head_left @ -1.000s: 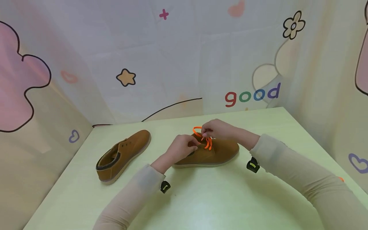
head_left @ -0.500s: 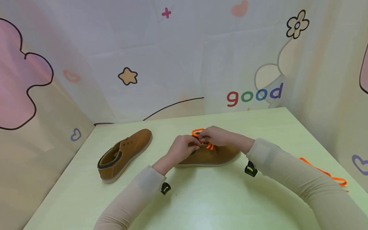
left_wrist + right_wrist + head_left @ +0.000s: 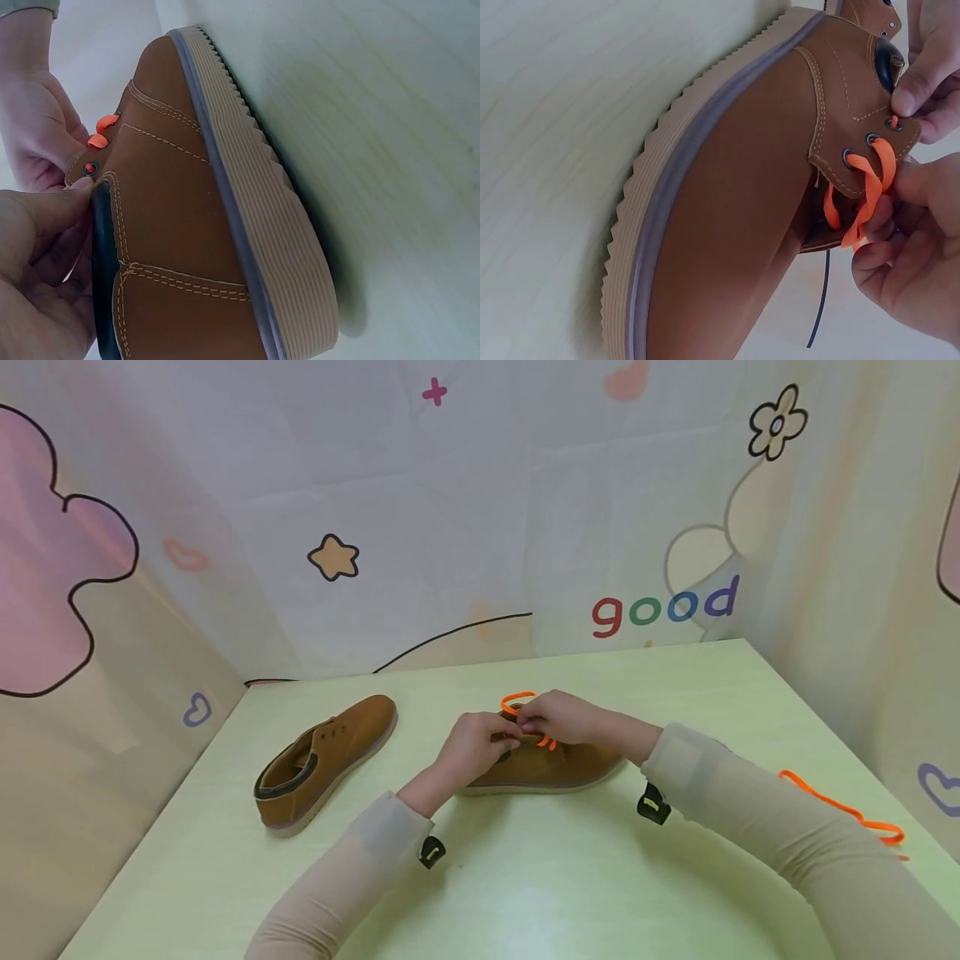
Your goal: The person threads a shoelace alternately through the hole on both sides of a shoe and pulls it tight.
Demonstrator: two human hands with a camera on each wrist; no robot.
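A brown lace-up shoe [image 3: 540,768] stands on the table, toe pointing right in the head view. Its orange shoelace [image 3: 866,187] runs through the lower eyelets, and a bit of orange shows in the top eyelet [image 3: 894,122]. With thumb outside and fingers behind, my left hand [image 3: 472,747] pinches the eyelet flap beside that top hole. Close against the flap's inner side, my right hand [image 3: 922,255] has its fingers curled at the lace; its fingertips are partly hidden by the flap. An orange loop [image 3: 517,697] rises behind the shoe opening.
A second brown shoe [image 3: 322,764], its eyelets unlaced, stands at the left of the pale green table [image 3: 525,877]. Another orange shoelace [image 3: 840,806] lies at the right, partly behind the right sleeve. A printed curtain [image 3: 450,527] encloses the back and sides.
My right hand has come down and left, closer to the left hand and the flap. The left hand keeps its pinch. More of the loose lace at the right now shows.
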